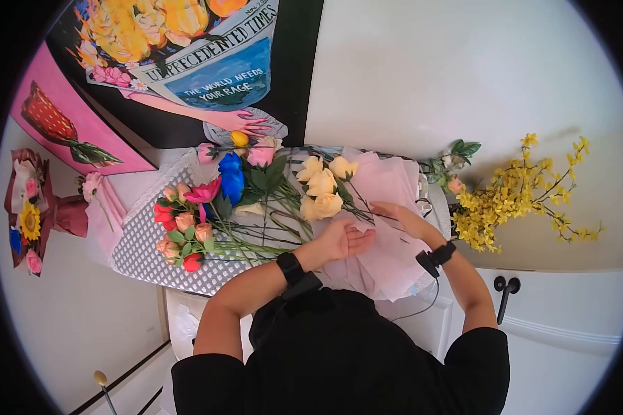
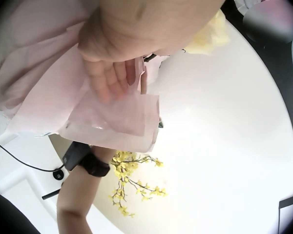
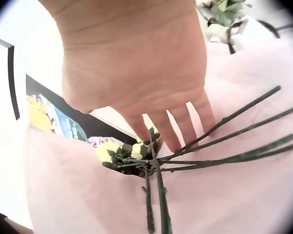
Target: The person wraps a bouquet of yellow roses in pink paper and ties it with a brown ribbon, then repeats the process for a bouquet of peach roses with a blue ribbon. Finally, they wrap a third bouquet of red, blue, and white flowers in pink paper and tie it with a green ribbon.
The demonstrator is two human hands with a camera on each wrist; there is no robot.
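Cream roses (image 1: 321, 185) lie together on the table, their dark green stems (image 3: 224, 131) crossing over pale pink wrapping paper (image 1: 387, 259). My left hand (image 1: 342, 240) is at the near side of the stems, palm turned upward. In the left wrist view its fingers (image 2: 107, 80) are nearly straight against the thin paper. Across from it, my right hand (image 1: 403, 218) reaches over the paper from the right. Its fingers (image 3: 178, 122) extend down, slightly spread, to the paper just behind where the stems cross. The right thumb is hidden.
Left of the cream roses lie a blue flower (image 1: 231, 178), pink flowers and red and peach roses (image 1: 185, 225) on a patterned sheet (image 1: 142, 245). Yellow blossom branches (image 1: 498, 207) stand at the right. Paintings (image 1: 214, 76) lean behind the table. A cable (image 1: 432, 301) hangs from the right wrist camera.
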